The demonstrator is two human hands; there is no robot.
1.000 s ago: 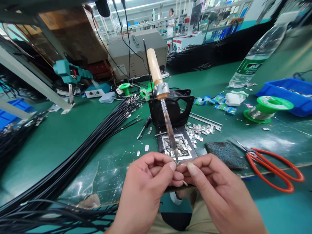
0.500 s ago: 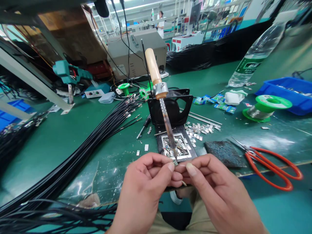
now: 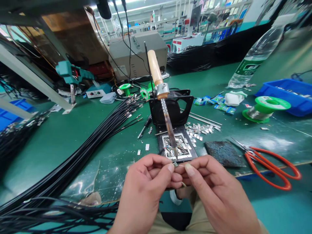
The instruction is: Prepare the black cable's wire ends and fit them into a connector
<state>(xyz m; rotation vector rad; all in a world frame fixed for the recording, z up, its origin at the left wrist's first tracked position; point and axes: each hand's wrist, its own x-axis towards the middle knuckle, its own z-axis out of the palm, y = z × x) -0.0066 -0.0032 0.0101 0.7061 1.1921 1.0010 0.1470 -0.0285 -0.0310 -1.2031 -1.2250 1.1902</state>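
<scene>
Green mat point(image 3: 73, 136) holds cables point(image 3: 80, 152) left, scissors point(image 3: 270, 165) right; left hand point(image 3: 146, 191) and right hand point(image 3: 214, 191) pinch a small part point(image 3: 175, 164) under the iron point(image 3: 165, 113).

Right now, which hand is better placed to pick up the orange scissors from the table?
The right hand. The scissors lie on its own side, nothing between. The left hand would have to cross over it. Both hands pinch a small metal part under the soldering iron.

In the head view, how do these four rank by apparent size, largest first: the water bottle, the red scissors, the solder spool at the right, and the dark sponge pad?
1. water bottle and scissors: about alike, and the bottle lies farther away, so I do not rank them.
2. solder spool and sponge pad: close in size, so unsure.
</scene>
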